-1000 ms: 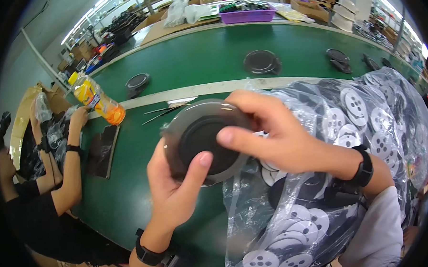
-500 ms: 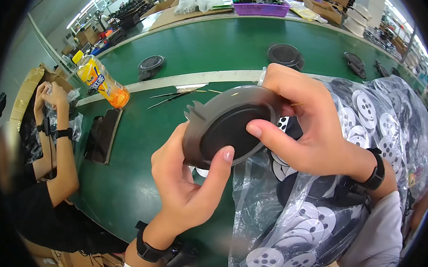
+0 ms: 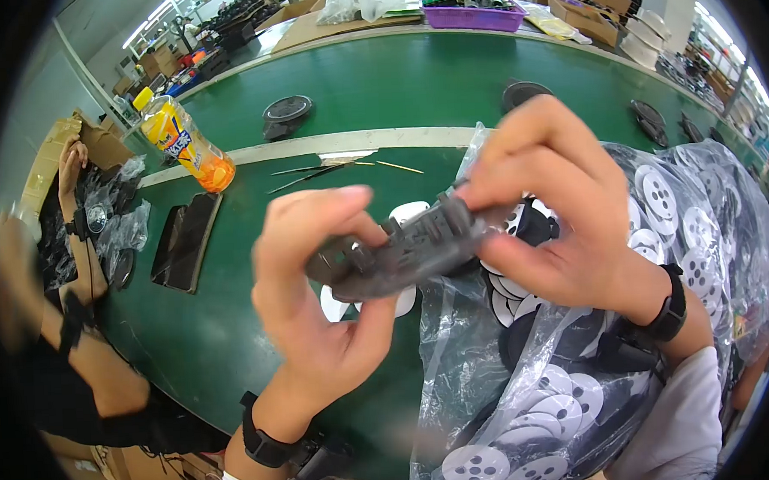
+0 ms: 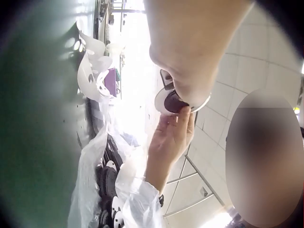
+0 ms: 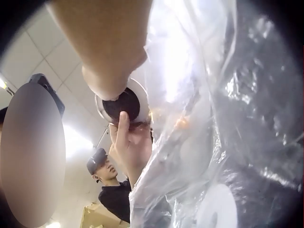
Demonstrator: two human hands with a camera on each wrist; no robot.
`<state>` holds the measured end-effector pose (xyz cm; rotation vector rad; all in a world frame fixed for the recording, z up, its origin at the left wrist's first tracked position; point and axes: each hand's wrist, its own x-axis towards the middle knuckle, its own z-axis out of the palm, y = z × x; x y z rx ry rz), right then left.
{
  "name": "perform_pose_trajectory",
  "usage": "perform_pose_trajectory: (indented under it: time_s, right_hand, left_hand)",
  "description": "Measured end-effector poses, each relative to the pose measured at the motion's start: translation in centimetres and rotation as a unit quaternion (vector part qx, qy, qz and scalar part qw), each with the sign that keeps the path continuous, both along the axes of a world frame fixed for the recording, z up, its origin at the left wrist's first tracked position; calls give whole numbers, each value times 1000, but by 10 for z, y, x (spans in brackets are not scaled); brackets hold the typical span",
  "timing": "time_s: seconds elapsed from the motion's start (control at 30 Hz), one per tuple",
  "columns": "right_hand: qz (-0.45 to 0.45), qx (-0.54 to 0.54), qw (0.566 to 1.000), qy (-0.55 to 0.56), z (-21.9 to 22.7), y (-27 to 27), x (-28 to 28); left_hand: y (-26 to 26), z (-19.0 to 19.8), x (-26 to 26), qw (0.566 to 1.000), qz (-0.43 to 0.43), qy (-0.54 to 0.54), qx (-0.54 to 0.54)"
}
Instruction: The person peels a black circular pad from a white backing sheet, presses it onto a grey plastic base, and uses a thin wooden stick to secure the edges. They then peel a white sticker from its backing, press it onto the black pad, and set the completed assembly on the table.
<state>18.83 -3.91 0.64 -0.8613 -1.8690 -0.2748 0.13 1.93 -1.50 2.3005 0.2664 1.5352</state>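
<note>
Both hands hold a round, dark grey plastic part (image 3: 403,261) above the green table. It is tilted nearly edge-on in the head view, with moulded tabs and slots showing on its upturned side. My left hand (image 3: 323,303) grips its left end, thumb below and fingers on top. At the other end my right hand (image 3: 563,211) pinches the rim between thumb and fingers. In the right wrist view the part's black round centre (image 5: 127,105) faces down, inside a paler rim. White pieces (image 3: 331,304) lie on the table below the part, half hidden by the hands.
A clear plastic bag (image 3: 460,391) with several white holed discs (image 3: 476,468) covers the right side. Left are a dark phone-like slab (image 3: 183,244) and an orange drink bottle (image 3: 187,146). Tweezers (image 3: 309,176) lie behind the hands. Another person's arm (image 3: 89,356) is at far left.
The round part has turned from showing its flat black face to nearly edge-on, its moulded side coming into view. My left fingers have shifted over its top. The neighbouring person's arms have moved.
</note>
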Motion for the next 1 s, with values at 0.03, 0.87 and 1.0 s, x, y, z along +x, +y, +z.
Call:
perform_pose_trajectory:
  time_s: [0.03, 0.87, 1.0]
  right_hand:
    - [-9, 69, 997, -43, 2, -1, 1]
    - [29, 243, 957, -156, 10, -28, -9]
    - [43, 216, 963, -153, 8, -31, -11]
  left_hand:
    - [2, 0, 0, 998, -17, -62, 14]
    - [-31, 18, -23, 961, 102, -18, 256]
    - [-27, 15, -19, 952, 112, -64, 276]
